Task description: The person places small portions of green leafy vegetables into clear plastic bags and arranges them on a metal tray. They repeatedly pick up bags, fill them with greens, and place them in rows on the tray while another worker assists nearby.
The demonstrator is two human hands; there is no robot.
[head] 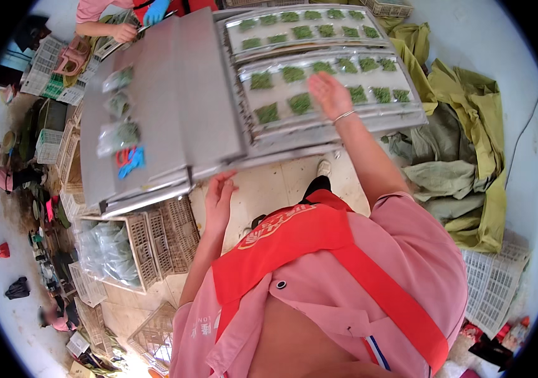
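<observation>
My right hand (329, 94) is held flat, fingers extended and holding nothing, over the nearer tray-like bed (280, 94) of a steel machine that resembles a vacuum packer. Rows of clear bags with green chopped plant pieces (300, 103) lie on that bed, and the hand hides part of some. Similar bags (302, 32) fill the farther bed (269, 28). Below the machine's front edge, my left hand (220, 196) hangs with bent fingers and nothing in it. A flat steel panel (169, 104) to the left carries several filled bags (119, 134) and a blue-and-red item (130, 160), possibly gloves.
Across the panel stands a person with one blue-gloved hand (156, 12), holding a bar-like thing. Plastic crates (155, 241), one full of bagged goods (108, 250), stand lower left. Yellow-green sacks (477, 141) are heaped right. Other people (9, 172) are at far left.
</observation>
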